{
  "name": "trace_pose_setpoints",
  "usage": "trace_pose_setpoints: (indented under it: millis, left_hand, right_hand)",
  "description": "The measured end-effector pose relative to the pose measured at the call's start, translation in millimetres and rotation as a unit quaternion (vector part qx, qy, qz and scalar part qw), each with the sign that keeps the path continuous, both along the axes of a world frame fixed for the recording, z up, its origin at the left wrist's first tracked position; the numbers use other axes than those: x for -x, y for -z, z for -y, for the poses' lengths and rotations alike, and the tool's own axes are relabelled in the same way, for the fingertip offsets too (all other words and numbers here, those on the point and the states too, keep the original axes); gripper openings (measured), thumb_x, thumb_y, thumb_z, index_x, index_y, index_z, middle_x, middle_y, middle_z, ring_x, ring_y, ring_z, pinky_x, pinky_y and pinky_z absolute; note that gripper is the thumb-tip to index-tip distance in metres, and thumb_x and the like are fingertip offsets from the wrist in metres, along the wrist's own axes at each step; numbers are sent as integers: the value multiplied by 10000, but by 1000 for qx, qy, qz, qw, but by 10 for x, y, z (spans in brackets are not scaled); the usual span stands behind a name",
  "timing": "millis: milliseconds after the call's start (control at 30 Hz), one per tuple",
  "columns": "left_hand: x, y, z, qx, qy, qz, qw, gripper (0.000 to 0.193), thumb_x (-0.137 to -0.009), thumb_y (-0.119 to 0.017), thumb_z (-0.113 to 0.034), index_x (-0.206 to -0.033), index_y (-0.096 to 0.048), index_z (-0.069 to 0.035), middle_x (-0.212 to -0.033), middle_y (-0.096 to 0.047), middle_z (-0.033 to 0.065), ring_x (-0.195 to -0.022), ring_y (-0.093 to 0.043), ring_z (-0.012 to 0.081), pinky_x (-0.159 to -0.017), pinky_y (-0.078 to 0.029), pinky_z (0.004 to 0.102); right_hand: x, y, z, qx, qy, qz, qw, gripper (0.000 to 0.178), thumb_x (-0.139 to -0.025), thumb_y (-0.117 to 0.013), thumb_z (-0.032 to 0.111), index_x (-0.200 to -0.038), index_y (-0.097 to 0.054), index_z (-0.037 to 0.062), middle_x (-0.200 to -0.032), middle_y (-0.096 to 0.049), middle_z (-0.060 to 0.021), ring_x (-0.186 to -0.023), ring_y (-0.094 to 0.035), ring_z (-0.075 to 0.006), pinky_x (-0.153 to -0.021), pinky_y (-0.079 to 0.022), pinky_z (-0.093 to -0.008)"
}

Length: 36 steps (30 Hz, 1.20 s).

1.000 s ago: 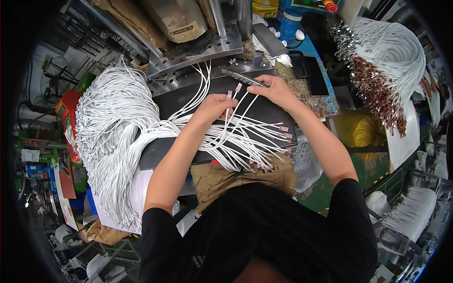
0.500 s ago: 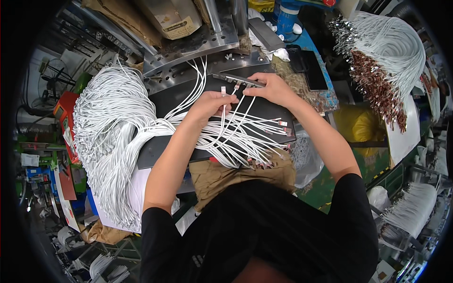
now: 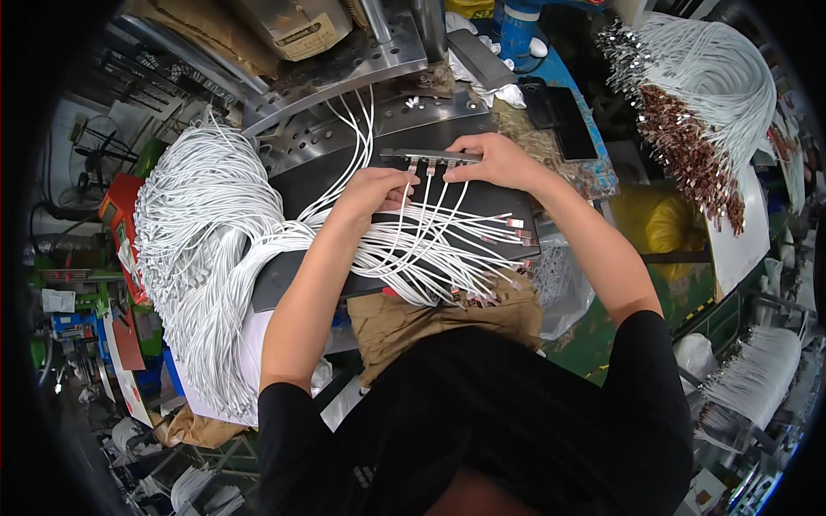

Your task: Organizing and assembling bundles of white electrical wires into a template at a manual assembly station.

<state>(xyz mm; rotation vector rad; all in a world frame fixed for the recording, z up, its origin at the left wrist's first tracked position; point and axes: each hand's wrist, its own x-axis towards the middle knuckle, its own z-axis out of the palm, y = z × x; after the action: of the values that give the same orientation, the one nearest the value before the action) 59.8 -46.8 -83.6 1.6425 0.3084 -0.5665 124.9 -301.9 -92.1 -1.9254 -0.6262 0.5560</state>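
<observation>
The left forearm (image 3: 303, 297) rises from the lower left of the frame, leaning right toward the upper centre; the right forearm (image 3: 594, 234) slants up and left from the right of centre. The left hand (image 3: 376, 191) points right, its fingers bent and tips gathered in a pinch. The right hand (image 3: 492, 163) points left, thumb below and index finger above in a curled grip. Between the hands lies a narrow gap.

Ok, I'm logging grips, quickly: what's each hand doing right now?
Left hand: closed, pinching a white cable near its end.
Right hand: closed, holding the dark bar by its right end.
</observation>
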Motion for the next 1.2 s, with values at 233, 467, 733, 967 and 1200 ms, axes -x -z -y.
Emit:
trace_pose_setpoints:
  millis: [233, 467, 733, 967, 1200]
  left_hand:
    - [-35, -96, -350, -212, 23, 155, 965, 299, -969, -642, -290, -998, -734, -7, -826, -698, 45, -718, -639, 107, -674, -512, 259]
    - [-578, 198, -688, 79, -137, 129, 979, 442, -993, -625, -391, -1217, -654, -11, -1063, -707, 83, -951, -671, 183, -895, -512, 289]
    - [-261, -105, -651, -49, -90, 149, 984, 429, -1024, -574, -408, -1193, -655, -23, -659, -373, -86, -547, -319, 16, -495, -212, 209]
    - [318, -507, -1822, -282, -112, 329, 894, 406, -1071, -448, -316, -1259, -644, -13, -959, -579, 49, -847, -527, 143, -759, -405, 292]
    - [1025, -622, -2969, -843, -172, 325, 394, 600, -961, -602, -487, -603, -699, -15, -559, -643, 142, -459, -588, 304, -478, -507, 431]
  right_hand:
    - [-132, 3, -149, 173, 55, 317, 931, 317, -891, -720, 352, -1024, -729, 64, -909, -699, -110, -940, -656, -248, -825, -513, -379]
    - [-1066, 162, -1123, 176, 148, 486, 843, 235, -791, -620, 115, -990, -659, -5, -1038, -675, -183, -949, -648, -377, -887, -517, -491]
    - [-2201, 457, -1920, -32, 249, 286, 925, 392, -846, -664, 314, -1150, -653, 67, -1112, -676, -237, -1015, -645, -429, -842, -524, -495]
    - [-2341, 492, -1886, -225, 162, 403, 872, 300, -834, -674, 286, -1047, -692, 77, -1047, -679, -237, -970, -630, -435, -831, -518, -482]
    - [-1309, 186, -1499, -232, 150, 319, 907, 286, -814, -733, 295, -980, -713, 64, -1005, -673, -214, -956, -616, -421, -832, -497, -491]
